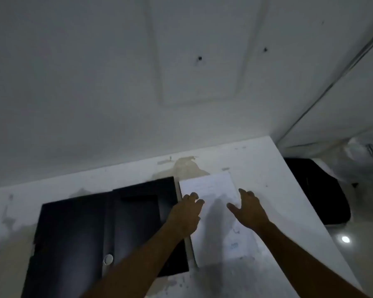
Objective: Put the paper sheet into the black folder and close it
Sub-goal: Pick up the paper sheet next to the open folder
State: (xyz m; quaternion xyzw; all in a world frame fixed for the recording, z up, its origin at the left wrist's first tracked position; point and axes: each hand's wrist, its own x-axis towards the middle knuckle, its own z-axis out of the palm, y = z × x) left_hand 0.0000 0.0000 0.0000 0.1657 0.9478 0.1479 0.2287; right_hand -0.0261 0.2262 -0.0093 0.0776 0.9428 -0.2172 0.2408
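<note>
The black folder [91, 233] lies open on the white table [267, 190], with a round silver clasp [108, 259] near its spine. Right beside it lies the white paper sheet [220, 229], printed with faint text, its left edge along the folder's right edge. My left hand [184, 214] hovers over the boundary between folder and sheet, fingers curled loosely, holding nothing. My right hand [249, 208] is spread above the sheet's right side, fingers apart, empty. Whether either hand touches the paper is unclear.
The table has worn, stained patches and ends at a white wall behind. Past its right edge sits a dark bag or seat [319, 190] on a shiny floor, with crinkled clear plastic [362, 155] beyond it.
</note>
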